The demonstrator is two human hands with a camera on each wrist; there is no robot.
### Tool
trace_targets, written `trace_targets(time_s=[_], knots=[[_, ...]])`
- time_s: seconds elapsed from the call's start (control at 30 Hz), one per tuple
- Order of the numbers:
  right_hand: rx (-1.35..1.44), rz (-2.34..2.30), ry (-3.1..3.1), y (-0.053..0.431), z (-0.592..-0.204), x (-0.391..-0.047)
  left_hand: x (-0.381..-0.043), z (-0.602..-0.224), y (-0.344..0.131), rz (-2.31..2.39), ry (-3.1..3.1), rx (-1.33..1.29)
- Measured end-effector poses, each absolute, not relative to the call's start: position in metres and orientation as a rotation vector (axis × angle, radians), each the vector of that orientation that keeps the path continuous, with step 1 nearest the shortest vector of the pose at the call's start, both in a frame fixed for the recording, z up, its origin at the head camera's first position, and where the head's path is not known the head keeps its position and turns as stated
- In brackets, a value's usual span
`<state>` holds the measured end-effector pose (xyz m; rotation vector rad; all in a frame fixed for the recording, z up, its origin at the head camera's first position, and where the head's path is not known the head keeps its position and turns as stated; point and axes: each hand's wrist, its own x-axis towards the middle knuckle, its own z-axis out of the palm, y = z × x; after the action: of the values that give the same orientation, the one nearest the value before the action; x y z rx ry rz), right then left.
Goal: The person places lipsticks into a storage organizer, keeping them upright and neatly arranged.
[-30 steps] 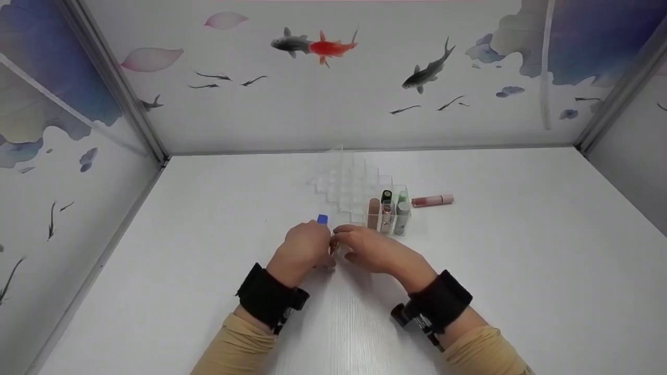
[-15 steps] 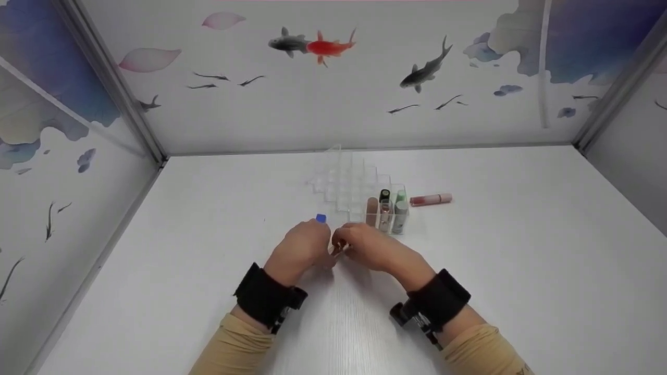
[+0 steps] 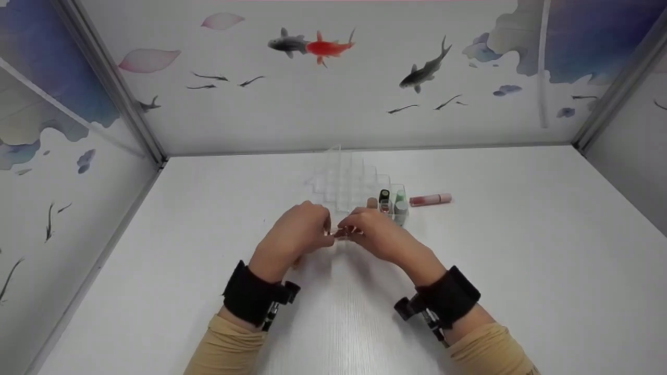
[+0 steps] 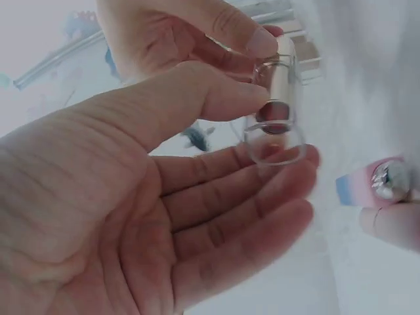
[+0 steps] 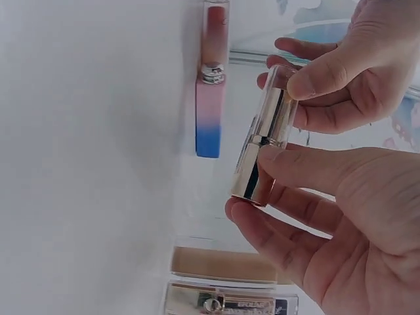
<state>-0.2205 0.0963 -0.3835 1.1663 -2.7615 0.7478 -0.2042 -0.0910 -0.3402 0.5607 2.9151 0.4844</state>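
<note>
Above the white desk (image 3: 521, 260), a gold cylindrical lipstick (image 5: 266, 128) with a clear plastic cap (image 4: 274, 139) is being held at both ends: the left hand (image 3: 294, 226) is pinching the cap, the right hand (image 3: 383, 234) its gold base (image 5: 244, 174). Smooth sides are probably offering little purchase; a sudden tug would be risking a drop near the pink-and-blue gloss tube (image 5: 210, 111).

The slim gold cylindrical lipstick (image 5: 262, 136) has a clear plastic cap (image 5: 272, 108); the square-sided pink gloss handle (image 5: 209, 118) fades to blue; red and grey fish (image 3: 325, 48) pattern the white wall panel (image 3: 312, 114).
</note>
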Motion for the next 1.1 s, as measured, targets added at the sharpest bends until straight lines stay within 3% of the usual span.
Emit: trace_targets(time_s=[0.4, 1.1], knots=[[0.903, 1.211, -2.552, 0.129, -0.348, -0.219, -0.213, -0.338, -0.08, 1.497, 3.029, 1.006], [0.614, 1.204, -2.46, 0.131, -0.341, -0.22, -0.22, -0.345, -0.039, 1.878, 2.931, 0.909]])
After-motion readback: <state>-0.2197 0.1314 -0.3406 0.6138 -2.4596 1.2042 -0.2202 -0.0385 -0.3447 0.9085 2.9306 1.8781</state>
